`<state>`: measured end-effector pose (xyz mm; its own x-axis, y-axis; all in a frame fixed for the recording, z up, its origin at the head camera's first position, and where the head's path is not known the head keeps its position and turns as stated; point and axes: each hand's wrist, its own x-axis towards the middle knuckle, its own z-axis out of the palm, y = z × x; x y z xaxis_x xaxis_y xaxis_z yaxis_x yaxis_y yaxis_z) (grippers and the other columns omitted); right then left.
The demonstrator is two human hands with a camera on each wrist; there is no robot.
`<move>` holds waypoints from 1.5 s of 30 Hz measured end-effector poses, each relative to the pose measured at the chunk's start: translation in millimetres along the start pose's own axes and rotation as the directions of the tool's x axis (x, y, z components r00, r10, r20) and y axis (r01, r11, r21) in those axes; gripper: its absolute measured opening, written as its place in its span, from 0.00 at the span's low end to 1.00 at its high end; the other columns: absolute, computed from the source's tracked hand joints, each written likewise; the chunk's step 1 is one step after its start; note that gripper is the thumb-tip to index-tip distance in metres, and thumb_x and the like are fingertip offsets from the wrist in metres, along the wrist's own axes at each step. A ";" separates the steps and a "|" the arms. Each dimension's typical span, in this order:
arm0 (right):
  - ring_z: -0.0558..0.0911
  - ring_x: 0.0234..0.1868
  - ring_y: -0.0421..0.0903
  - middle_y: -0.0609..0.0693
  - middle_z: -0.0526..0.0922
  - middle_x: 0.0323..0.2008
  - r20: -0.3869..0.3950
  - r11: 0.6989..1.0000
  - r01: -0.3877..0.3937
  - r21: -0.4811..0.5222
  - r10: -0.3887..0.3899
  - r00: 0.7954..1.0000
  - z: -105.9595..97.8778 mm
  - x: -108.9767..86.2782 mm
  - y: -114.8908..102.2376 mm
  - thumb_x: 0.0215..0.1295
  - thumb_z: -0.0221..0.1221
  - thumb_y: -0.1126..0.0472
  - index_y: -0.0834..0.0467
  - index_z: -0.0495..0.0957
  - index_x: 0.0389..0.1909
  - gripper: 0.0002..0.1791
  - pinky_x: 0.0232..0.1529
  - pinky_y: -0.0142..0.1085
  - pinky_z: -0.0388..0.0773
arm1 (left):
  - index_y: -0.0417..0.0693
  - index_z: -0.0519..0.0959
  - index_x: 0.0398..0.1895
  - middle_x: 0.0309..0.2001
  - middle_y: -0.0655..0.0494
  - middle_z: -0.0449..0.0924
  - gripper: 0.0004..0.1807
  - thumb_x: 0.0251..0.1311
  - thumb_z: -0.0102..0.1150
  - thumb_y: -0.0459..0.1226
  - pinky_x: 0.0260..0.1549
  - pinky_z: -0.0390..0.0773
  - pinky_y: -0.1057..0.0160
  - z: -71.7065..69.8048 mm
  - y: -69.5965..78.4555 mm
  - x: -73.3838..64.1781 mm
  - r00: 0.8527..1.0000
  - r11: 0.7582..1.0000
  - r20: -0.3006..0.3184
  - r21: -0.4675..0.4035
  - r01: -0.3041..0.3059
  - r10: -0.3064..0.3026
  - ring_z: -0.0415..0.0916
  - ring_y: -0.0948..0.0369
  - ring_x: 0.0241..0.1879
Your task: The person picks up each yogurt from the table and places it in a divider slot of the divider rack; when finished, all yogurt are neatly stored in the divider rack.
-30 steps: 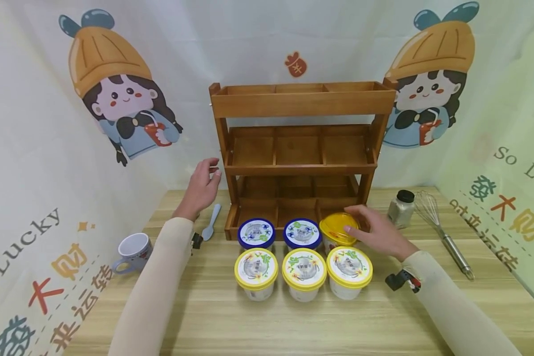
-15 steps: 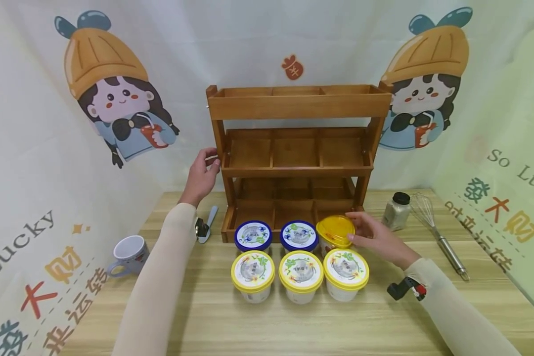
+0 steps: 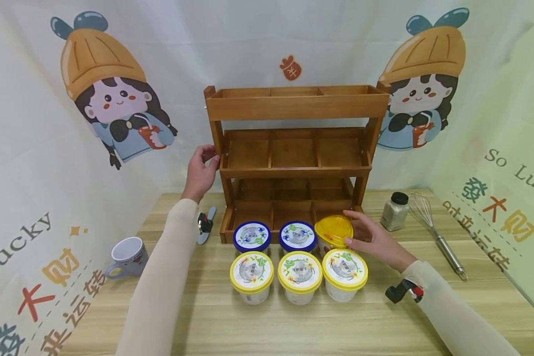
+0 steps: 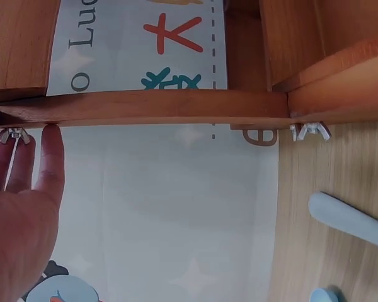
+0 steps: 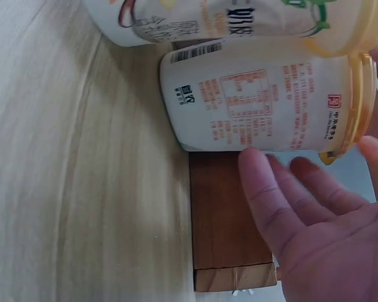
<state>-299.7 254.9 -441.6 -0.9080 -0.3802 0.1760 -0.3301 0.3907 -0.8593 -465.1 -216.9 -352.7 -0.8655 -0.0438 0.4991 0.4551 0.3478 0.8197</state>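
A brown wooden three-tier rack [image 3: 295, 108] with divided trays stands at the back. My left hand [image 3: 199, 175] touches its left upright; in the left wrist view, the fingers [image 4: 50, 160] of that hand reach the wood around a metal wing nut [image 4: 16, 134]. Before the bottom tray sit two blue-lidded tubs [image 3: 252, 236] and a tub with a domed yellow lid [image 3: 333, 230]. My right hand [image 3: 380, 242] lies beside this last tub, its fingertips [image 5: 255, 163] at the tub's side and lid edge. Several flat yellow-lidded tubs [image 3: 299, 271] form the front row.
A mug [image 3: 130, 254] stands at left, and a light-blue spoon [image 3: 211, 213] lies beside the rack. On the right are a black-capped jar [image 3: 395, 212] and a wire whisk [image 3: 442, 242]. A printed cloth [image 3: 244, 44] hangs behind.
My left hand has moved up and against the rack's left upright. The right thumb and fingers have slid from on top of the domed yellow lid to its right edge. The view shifts slightly.
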 end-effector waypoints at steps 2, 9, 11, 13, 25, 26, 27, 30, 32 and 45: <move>0.78 0.66 0.62 0.65 0.73 0.72 -0.002 1.000 0.005 0.007 -0.005 1.000 0.6 0.6 0.8 0.75 0.65 0.56 0.56 0.57 0.82 0.41 0.62 0.37 0.79 | 0.40 0.71 0.67 0.66 0.42 0.75 0.19 0.79 0.54 0.37 0.63 0.83 0.47 1.4 0.9 0.4 1.000 1.000 -0.015 -0.011 0.001 -0.002 0.75 0.51 0.70; 0.80 0.64 0.62 0.64 0.74 0.71 -0.010 1.000 -0.006 0.007 0.006 1.000 1.0 2.8 0.8 0.72 0.68 0.55 0.54 0.63 0.79 0.39 0.63 0.44 0.82 | 0.42 0.73 0.65 0.65 0.44 0.76 0.18 0.77 0.58 0.37 0.61 0.85 0.51 2.4 0.3 2.4 0.998 0.998 -0.054 -0.055 0.027 -0.030 0.77 0.52 0.68; 0.81 0.62 0.61 0.64 0.76 0.69 -0.016 1.000 -0.005 0.007 0.005 1.000 0.4 3.3 1.6 0.72 0.68 0.56 0.54 0.63 0.79 0.38 0.61 0.43 0.83 | 0.44 0.74 0.65 0.64 0.45 0.76 0.18 0.77 0.58 0.38 0.60 0.86 0.52 2.2 -0.4 3.5 0.998 0.997 -0.051 -0.067 0.032 -0.036 0.77 0.53 0.67; 0.82 0.60 0.59 0.63 0.77 0.67 -0.022 1.000 -0.006 0.006 0.007 1.000 -0.1 3.1 2.7 0.71 0.69 0.56 0.55 0.64 0.78 0.38 0.58 0.40 0.84 | 0.45 0.73 0.66 0.64 0.46 0.76 0.19 0.77 0.59 0.38 0.59 0.87 0.53 2.0 -0.4 3.7 0.998 0.997 -0.046 -0.076 0.035 -0.038 0.77 0.53 0.67; 0.82 0.58 0.56 0.63 0.79 0.66 -0.051 0.999 0.032 -0.014 -0.033 0.998 -5.8 4.4 -6.3 0.70 0.70 0.59 0.56 0.65 0.77 0.38 0.54 0.33 0.83 | 0.53 0.74 0.71 0.60 0.47 0.77 0.21 0.77 0.58 0.38 0.55 0.89 0.53 1.0 -4.0 1.5 0.999 0.995 -0.042 -0.102 0.000 -0.004 0.79 0.52 0.65; 0.82 0.58 0.57 0.63 0.79 0.66 -0.054 0.999 0.037 -0.014 -0.038 0.998 -6.1 4.6 -8.3 0.70 0.70 0.59 0.57 0.65 0.77 0.38 0.55 0.32 0.83 | 0.53 0.74 0.71 0.60 0.47 0.77 0.21 0.78 0.58 0.38 0.55 0.89 0.53 1.1 -4.4 1.4 0.999 0.995 -0.041 -0.103 -0.003 -0.001 0.79 0.52 0.65; 0.82 0.59 0.58 0.63 0.79 0.66 -0.057 0.999 0.042 -0.016 -0.043 0.997 -6.5 4.9 -10.2 0.70 0.70 0.60 0.57 0.65 0.77 0.38 0.55 0.31 0.83 | 0.53 0.74 0.71 0.60 0.47 0.77 0.21 0.78 0.58 0.38 0.55 0.89 0.53 1.2 -4.5 1.1 0.999 0.995 -0.040 -0.101 -0.005 0.000 0.79 0.52 0.65; 0.82 0.59 0.59 0.64 0.78 0.66 -0.063 0.998 0.064 -0.013 -0.065 0.996 -7.8 6.1 -17.1 0.71 0.69 0.61 0.58 0.65 0.77 0.37 0.55 0.29 0.83 | 0.54 0.74 0.71 0.60 0.48 0.77 0.21 0.78 0.58 0.39 0.56 0.88 0.52 1.3 -5.3 0.4 0.999 0.996 -0.043 -0.092 -0.005 0.001 0.78 0.53 0.65; 0.82 0.58 0.58 0.65 0.78 0.66 -0.071 0.997 0.071 -0.012 -0.072 0.995 -9.5 7.4 -21.6 0.71 0.68 0.61 0.58 0.65 0.77 0.37 0.55 0.29 0.83 | 0.54 0.73 0.71 0.61 0.48 0.77 0.21 0.78 0.58 0.39 0.55 0.88 0.52 1.5 -4.7 0.2 0.999 0.996 -0.043 -0.087 -0.006 0.002 0.78 0.53 0.66; 0.81 0.56 0.58 0.64 0.77 0.64 -0.175 0.997 0.058 -0.042 -0.064 0.983 -21.5 31.2 -24.7 0.74 0.66 0.57 0.55 0.64 0.79 0.36 0.49 0.26 0.85 | 0.54 0.73 0.72 0.62 0.47 0.77 0.22 0.78 0.57 0.40 0.57 0.87 0.49 2.4 -4.6 -0.6 0.999 0.998 -0.052 -0.069 -0.013 0.010 0.77 0.53 0.66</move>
<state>-325.4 251.4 -404.5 -0.9160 -0.2522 0.3120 -0.3925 0.4030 -0.8267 -467.1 -216.2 -357.4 -0.8489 -0.0893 0.5209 0.4799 0.2827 0.8306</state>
